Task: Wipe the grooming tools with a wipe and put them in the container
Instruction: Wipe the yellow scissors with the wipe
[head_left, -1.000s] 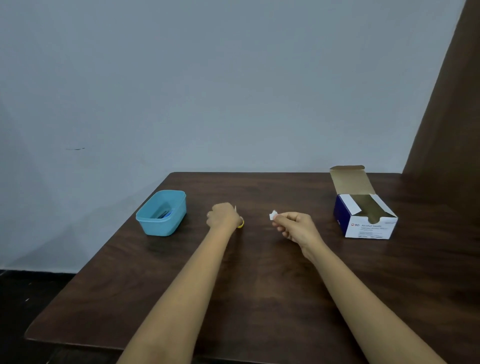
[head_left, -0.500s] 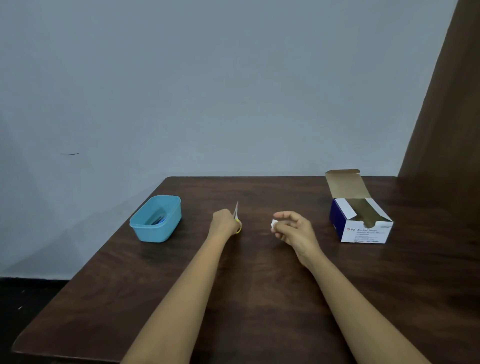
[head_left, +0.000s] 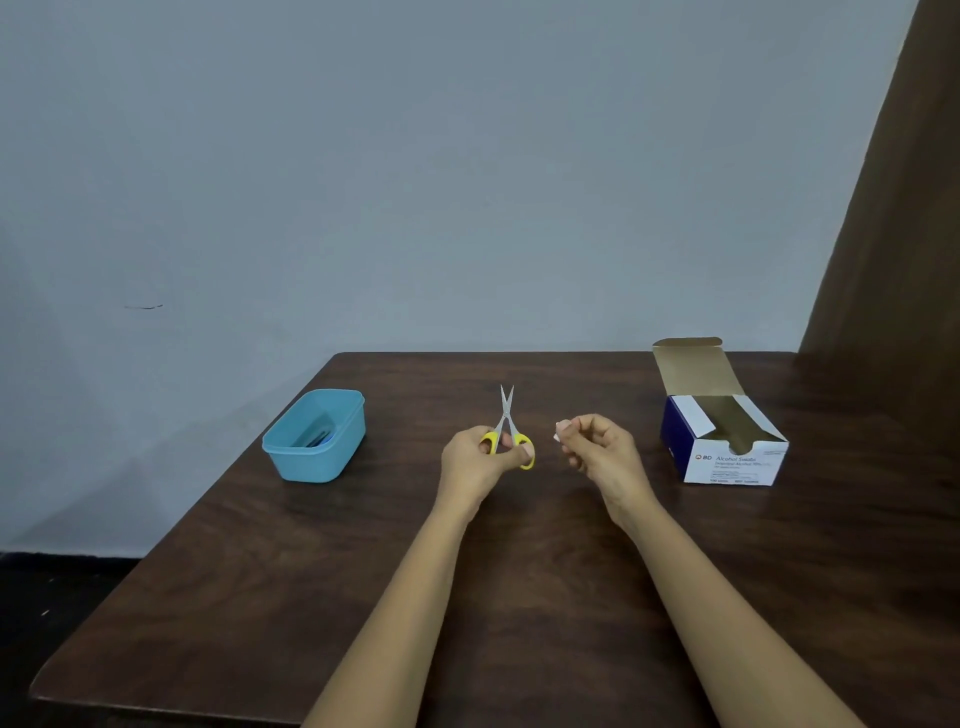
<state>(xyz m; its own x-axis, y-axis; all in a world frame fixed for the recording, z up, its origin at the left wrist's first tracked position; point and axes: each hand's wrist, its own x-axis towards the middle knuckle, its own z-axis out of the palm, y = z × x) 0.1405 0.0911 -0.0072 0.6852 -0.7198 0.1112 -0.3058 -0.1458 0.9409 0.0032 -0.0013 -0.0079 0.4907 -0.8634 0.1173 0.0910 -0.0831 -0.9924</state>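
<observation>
Left grip (head_left: 478, 460) holds yellow-handled scissors (head_left: 506, 418) by the loops, blades slightly parted, points toward the far edge of the table (head_left: 249, 597). Right grip (head_left: 597, 452) pinches a small white wipe (head_left: 558, 435) just beside them. Blue container (head_left: 291, 460) stands near the left edge; open swab box (head_left: 727, 462) near the right

Scissors in one hand, wipe in the other

Above the dark wooden table (head_left: 260, 597), the left hand (head_left: 480, 462) grips yellow-handled scissors (head_left: 506, 421), blades slightly parted and pointing up; the right hand (head_left: 597, 454) pinches a small white wipe (head_left: 559, 435). A blue container (head_left: 317, 436) sits left, an opened swab box (head_left: 727, 452) right.
</observation>
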